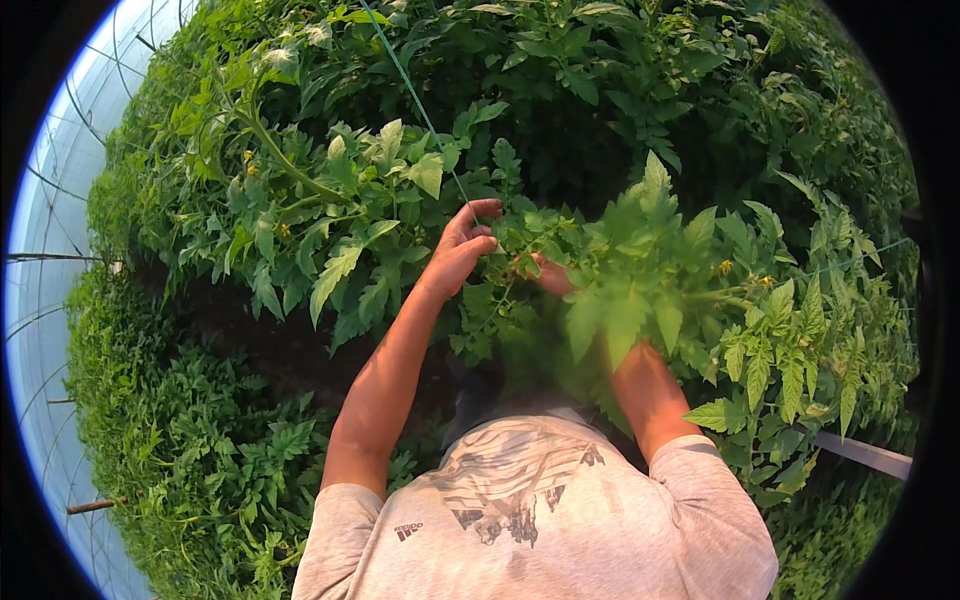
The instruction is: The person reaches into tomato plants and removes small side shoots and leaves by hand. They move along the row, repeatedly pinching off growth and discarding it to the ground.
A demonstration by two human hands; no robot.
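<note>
Green twine (411,88) comes down from the top of the head view to my left hand (463,244), whose thumb and fingers are closed on it. Just right of it, my right hand (551,276) is among the leaves of a tomato plant (536,232); leaves cover part of it, and whether its fingers hold a stem cannot be told. A blurred leafy tomato shoot (637,270) hangs over my right forearm. To the left a thick tomato stem (289,165) arches among leaves and small yellow flowers (251,163).
Dense tomato foliage (585,45) stands ahead, and more plants (202,435) grow at lower left. A pale bar (862,454) sticks out at lower right. More green twine (862,259) runs at the right. The greenhouse covering (49,195) with its thin frame lines curves along the left edge.
</note>
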